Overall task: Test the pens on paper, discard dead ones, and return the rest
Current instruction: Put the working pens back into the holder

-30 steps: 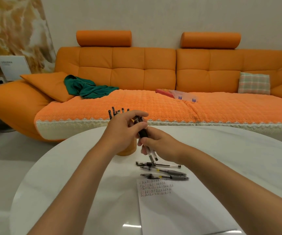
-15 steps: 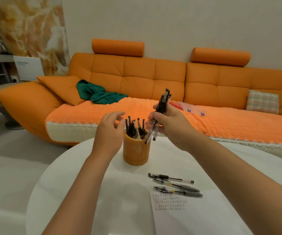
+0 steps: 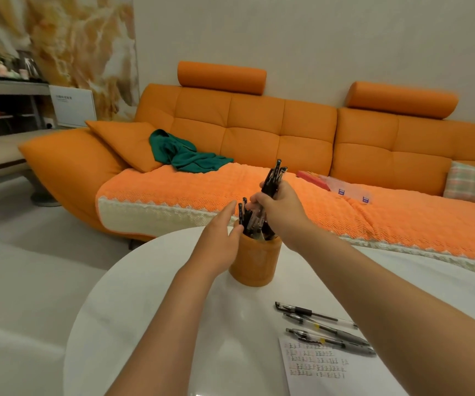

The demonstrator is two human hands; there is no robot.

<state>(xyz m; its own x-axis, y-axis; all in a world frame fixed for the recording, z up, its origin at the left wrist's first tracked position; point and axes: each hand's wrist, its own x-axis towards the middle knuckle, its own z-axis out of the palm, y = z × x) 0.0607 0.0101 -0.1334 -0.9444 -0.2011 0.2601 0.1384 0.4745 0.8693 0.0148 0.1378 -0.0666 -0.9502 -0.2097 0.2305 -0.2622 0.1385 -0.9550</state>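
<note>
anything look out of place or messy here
Nothing spilled or damaged. Three loose pens lie on the table by the paper, outside the orange holder, and a green cloth sits crumpled on the sofa. The right hand grips a pen bundle above the holder.

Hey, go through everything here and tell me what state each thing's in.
pen holder, upright on the table, pens inside
right hand, grips bundle of pens above holder
left hand, open, fingers at holder's rim
paper, flat, scribbled test marks
loose pens, three lying beside paper
</note>
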